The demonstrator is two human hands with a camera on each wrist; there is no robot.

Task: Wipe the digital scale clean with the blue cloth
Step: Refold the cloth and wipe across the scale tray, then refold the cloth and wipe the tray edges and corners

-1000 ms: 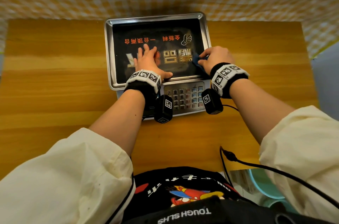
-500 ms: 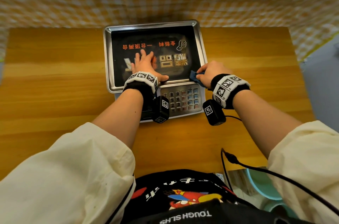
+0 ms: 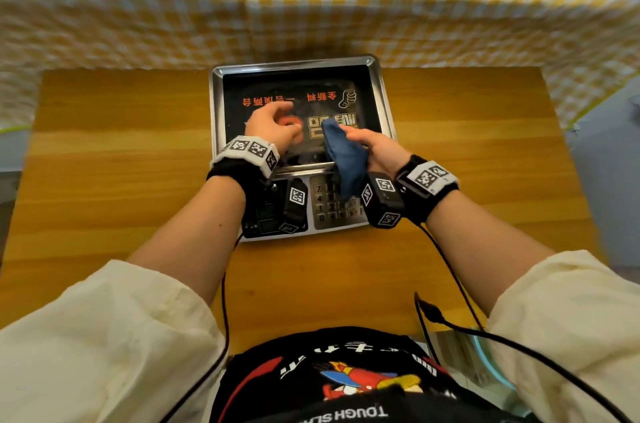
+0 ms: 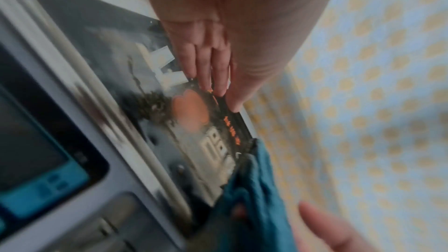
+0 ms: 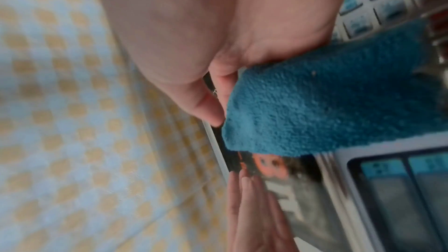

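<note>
We've got a wooden table, yellow checked cloth hanging behind it, and a black cable trailing off the near edge.

Bare table flanks scale; checkered wall behind.

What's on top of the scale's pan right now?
Over the scale's pan: the left hand, fingers straight, and the right hand gripping the blue cloth. The cloth hangs down and covers part of the keypad.
</note>
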